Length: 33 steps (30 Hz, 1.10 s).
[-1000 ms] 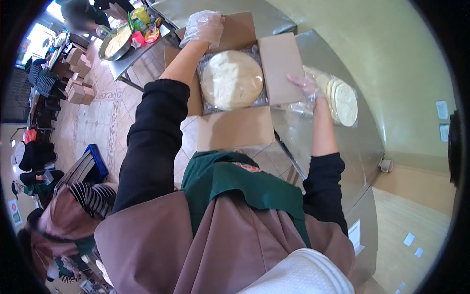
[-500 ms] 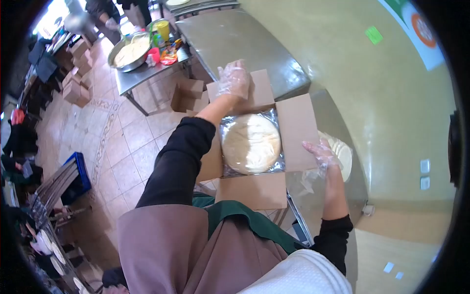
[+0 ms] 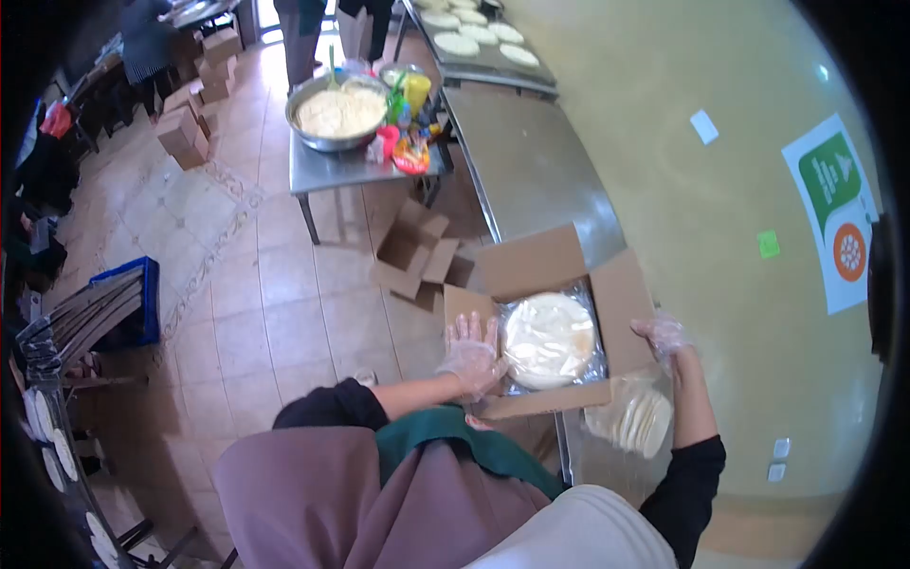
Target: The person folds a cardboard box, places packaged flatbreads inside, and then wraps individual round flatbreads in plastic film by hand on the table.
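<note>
An open cardboard box (image 3: 526,260) stands in front of me with its flaps folded outward. Inside it lies a stack of round, pale flatbreads (image 3: 550,341) in clear plastic. My left hand (image 3: 471,356), in a clear plastic glove, lies with fingers spread on the box's left flap. At the outer edge of the right flap is my right hand (image 3: 665,335), also gloved, its fingers extended against the cardboard; some of them are hard to make out. Just below that hand, a bagged stack of flatbreads (image 3: 640,422) rests on the metal table.
A metal table (image 3: 531,161) runs along the wall, with flatbreads (image 3: 457,44) at its far end. Another small table (image 3: 322,173) carries a large bowl of dough (image 3: 336,112). An open carton (image 3: 409,248) sits on the tiled floor. A blue crate (image 3: 150,299) is at left; people stand farther back.
My left hand has moved from the far flap to the left flap, and its fingers have spread. My right hand stays by the right flap. The head view has turned and shifted.
</note>
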### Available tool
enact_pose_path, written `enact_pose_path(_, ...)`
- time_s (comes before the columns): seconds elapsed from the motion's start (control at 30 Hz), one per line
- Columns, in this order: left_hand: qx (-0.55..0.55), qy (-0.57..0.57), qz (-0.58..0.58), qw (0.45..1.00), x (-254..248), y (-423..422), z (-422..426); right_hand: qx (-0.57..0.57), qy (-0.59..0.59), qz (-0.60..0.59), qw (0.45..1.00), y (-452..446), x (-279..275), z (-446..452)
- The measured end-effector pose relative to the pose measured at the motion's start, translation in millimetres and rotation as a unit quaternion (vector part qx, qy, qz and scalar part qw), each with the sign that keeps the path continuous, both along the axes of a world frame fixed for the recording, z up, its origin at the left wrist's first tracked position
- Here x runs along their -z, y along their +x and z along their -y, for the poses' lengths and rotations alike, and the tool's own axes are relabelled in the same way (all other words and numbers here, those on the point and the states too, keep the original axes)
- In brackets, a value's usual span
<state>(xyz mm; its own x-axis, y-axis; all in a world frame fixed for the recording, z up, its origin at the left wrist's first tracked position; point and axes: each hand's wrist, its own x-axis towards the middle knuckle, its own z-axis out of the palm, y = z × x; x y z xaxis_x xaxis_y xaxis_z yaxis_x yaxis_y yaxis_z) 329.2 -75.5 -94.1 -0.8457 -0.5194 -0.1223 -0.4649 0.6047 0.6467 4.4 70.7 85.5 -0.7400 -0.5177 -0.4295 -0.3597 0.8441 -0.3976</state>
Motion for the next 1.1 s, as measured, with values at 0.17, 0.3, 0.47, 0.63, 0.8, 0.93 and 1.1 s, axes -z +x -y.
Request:
enact_pose_path(0.17,-0.092,-0.015,0.031,0.995,0,-55,58,0.036,-0.064,-0.034,0.997,29,-99,68)
enact_pose_path(0.3,-0.08,0.003,0.055,0.995,-6,-129,87,0.044,0.013,-0.259,0.965,-14,-132,111)
enact_pose_path(0.47,-0.115,0.282,0.081,0.949,39,-284,87,-0.027,0.068,-0.274,0.959,-27,-186,186)
enact_pose_path(0.63,-0.086,0.67,-0.185,0.714,-37,-344,172,-0.24,0.086,-0.463,0.849,-47,-170,220)
enact_pose_path(0.8,-0.075,0.911,-0.153,0.375,-57,-375,210,-0.374,-0.182,-0.517,0.748,-26,-90,237)
enact_pose_path(0.93,0.03,0.862,-0.308,0.402,15,-421,245,-0.299,-0.15,-0.427,0.84,-47,-33,255)
enact_pose_path(1.1,-0.038,0.851,-0.142,0.504,45,-401,265,-0.15,0.041,-0.38,0.912,-67,-45,286)
